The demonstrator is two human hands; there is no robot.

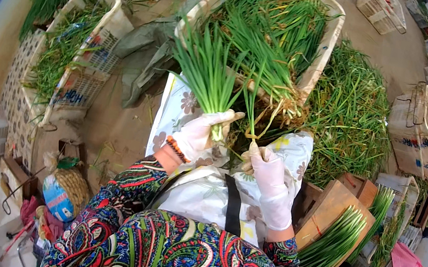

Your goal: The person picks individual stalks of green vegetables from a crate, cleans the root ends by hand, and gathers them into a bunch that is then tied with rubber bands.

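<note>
My left hand (200, 133), in a white glove, is closed round a bunch of green chives (207, 73). Their leaves fan out away from me and the pale cut ends poke out below the fist. In my gloved right hand (269, 168), thumb and fingers pinch the base of a thin chive stalk (250, 108) with yellowed, withered leaves hanging from it. Just beyond both hands stands a white plastic crate (328, 45) heaped with untrimmed chives (273, 47), brown roots towards me. A white flowered apron (187, 194) covers my lap.
A large pile of loose green leaves (348, 110) lies right of the crate. Trimmed chives (336, 241) rest on a wooden stand (328, 209) at my right. More crates (111, 11) stand left, and another crate (423, 134) is far right. A grey-green cloth (148, 54) lies left of the middle crate.
</note>
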